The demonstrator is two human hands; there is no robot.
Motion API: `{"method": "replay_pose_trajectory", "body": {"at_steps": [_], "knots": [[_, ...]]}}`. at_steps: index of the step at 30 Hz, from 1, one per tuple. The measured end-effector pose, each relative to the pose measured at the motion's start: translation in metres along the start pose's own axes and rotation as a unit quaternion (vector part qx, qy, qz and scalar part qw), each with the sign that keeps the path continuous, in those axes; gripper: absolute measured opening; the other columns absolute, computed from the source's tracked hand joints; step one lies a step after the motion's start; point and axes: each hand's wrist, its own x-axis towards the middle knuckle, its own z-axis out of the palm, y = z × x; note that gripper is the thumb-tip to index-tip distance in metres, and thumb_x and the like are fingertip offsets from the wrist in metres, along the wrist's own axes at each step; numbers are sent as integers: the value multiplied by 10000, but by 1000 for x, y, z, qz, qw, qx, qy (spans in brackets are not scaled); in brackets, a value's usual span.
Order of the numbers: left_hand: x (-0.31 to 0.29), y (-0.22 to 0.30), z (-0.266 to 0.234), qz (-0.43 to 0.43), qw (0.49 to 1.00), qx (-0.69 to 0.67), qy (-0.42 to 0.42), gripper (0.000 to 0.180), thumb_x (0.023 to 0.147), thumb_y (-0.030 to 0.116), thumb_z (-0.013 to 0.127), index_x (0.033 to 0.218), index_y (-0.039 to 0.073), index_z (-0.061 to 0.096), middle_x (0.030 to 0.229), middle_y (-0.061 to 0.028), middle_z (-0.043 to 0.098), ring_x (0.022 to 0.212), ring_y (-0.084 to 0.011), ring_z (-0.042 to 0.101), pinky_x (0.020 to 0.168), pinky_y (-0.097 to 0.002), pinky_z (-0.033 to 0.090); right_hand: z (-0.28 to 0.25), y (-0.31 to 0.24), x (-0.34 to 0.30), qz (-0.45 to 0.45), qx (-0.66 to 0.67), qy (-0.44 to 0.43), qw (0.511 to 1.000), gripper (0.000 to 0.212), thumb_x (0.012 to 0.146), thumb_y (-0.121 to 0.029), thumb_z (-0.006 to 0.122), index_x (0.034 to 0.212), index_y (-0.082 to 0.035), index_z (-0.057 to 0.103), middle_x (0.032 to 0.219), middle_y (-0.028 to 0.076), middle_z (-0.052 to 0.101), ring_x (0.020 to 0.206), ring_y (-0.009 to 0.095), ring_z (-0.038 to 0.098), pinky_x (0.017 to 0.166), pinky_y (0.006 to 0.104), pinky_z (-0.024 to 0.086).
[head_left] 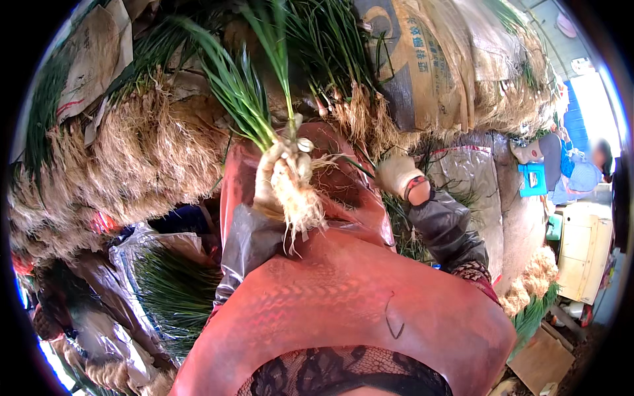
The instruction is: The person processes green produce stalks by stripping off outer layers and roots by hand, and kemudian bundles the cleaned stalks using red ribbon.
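Observation:
My left hand [267,178], in a pale, soiled glove, is closed round a few leafy green stalks [265,129] of an onion or garlic kind. Their leaves point away from me, and a thick tuft of pale roots [297,198] hangs toward me. A reddish-brown apron [350,284] covers my lap beneath them. To the right, my right hand [396,175], also in a pale glove, is beside the apron's edge. Motion blurs its fingers, and a thin green leaf [358,165] ends near them. Dark sleeve covers [446,228] wrap my forearms.
Heaped rooted stalks [158,138] stretch across the far side, partly under printed sacks [422,66]. More greens [175,290] lie at my left by a plastic sheet. At right, another person [571,168] sits near a blue stool [532,179], with a cream cabinet [584,251] closer.

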Motion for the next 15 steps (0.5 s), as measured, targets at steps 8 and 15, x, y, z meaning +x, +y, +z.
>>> {"method": "replay_pose_trajectory", "body": {"at_steps": [8,15], "knots": [[2,-1,12,-49,975,81,203,284,845,214,627,1070,42,613,1002,-130,628,907,-267,632,793,-414,546,-90,-4,156,119,46,307,943,226,876,-267,606,843,-51,661,792,162,668,723,328,664,625,407,521],[26,-10,-17,-99,958,103,247,182,853,146,649,995,32,641,704,-24,608,613,-162,613,569,-303,537,-61,-48,87,-78,361,291,882,239,886,-315,597,838,-89,656,774,121,660,714,295,639,645,388,498]]}}
